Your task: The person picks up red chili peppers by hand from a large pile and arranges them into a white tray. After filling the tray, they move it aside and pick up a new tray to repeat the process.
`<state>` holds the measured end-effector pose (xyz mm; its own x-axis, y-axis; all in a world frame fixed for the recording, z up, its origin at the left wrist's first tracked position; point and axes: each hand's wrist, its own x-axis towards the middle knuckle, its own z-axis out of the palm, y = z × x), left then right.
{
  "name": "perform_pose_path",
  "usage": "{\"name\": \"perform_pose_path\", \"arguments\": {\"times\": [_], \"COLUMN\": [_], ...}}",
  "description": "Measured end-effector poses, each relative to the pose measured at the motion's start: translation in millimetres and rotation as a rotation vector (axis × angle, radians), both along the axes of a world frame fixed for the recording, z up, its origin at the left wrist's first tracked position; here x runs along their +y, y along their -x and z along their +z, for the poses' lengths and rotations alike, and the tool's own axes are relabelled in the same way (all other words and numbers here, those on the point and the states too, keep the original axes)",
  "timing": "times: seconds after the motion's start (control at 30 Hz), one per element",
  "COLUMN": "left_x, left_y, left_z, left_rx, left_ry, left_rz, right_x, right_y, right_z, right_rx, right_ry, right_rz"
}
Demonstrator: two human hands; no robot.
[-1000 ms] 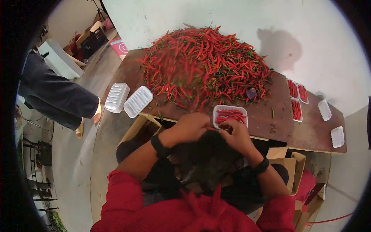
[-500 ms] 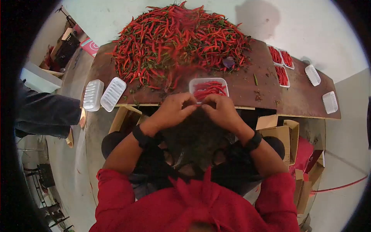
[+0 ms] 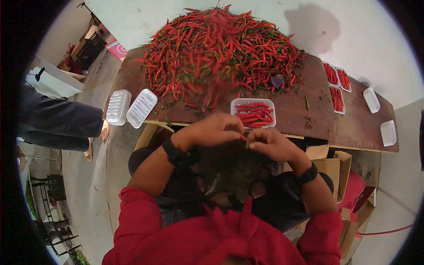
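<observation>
My left hand point(image 3: 216, 129) is closed just below the near edge of the table, and a small red tip, seemingly of a chili, shows at its fingertips. Close to its right, my right hand point(image 3: 273, 143) has thumb and fingers pinched together; what they hold is too small to make out. Directly beyond both hands, a white tray point(image 3: 272, 103) lies on the table with red chilies point(image 3: 254, 115) lined up in it. A large heap of red chilies with green stems point(image 3: 221, 53) rises behind the tray.
Two white trays point(image 3: 118, 107) point(image 3: 142, 108) lie at the table's left edge. Filled chili trays point(image 3: 337, 99) and two more white trays point(image 3: 371, 100) point(image 3: 388, 133) are on the right. Cardboard boxes point(image 3: 327, 170) stand below. Another person's legs point(image 3: 66, 123) are at left.
The view has shifted, so the table appears further right. My hands have come away from the tray's near edge toward my body, and more of the chilies in the tray shows.
</observation>
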<state>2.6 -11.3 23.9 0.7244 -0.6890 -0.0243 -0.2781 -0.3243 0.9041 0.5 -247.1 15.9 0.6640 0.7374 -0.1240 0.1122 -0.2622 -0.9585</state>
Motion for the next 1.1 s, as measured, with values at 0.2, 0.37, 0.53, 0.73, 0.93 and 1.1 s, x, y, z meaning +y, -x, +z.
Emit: {"name": "perform_pose_path", "arguments": {"times": [0.2, 0.37, 0.53, 0.73, 0.93, 1.1], "left_x": [4.5, -14.2, -27.4, -33.5, -29.2, -31.8], "left_y": [-14.3, -11.0, -12.2, -18.5, -31.9, -35.9], "left_z": [-1.1, -3.9, -2.6, -3.1, -4.0, -8.4], "left_rx": [0.063, -0.116, -0.103, -0.024, 0.002, -0.176], "left_ry": [-0.036, -0.091, -0.105, -0.024, -0.052, 0.041], "left_rz": [0.186, 0.151, 0.145, 0.256, 0.473, 0.459], "right_x": [1.2, 2.2, 1.6, -3.8, -19.9, -16.1], "right_y": [8.7, 4.9, -2.6, -14.2, -39.4, -45.6], "right_z": [19.6, 9.3, 7.6, 7.7, -7.2, -10.7], "right_rx": [-0.12, -0.431, -0.387, -0.439, -0.239, -0.263], "right_ry": [0.353, 0.258, 0.16, 0.299, 0.222, 0.168], "right_rz": [0.28, -0.267, -0.323, -0.446, -0.602, -0.564]}}
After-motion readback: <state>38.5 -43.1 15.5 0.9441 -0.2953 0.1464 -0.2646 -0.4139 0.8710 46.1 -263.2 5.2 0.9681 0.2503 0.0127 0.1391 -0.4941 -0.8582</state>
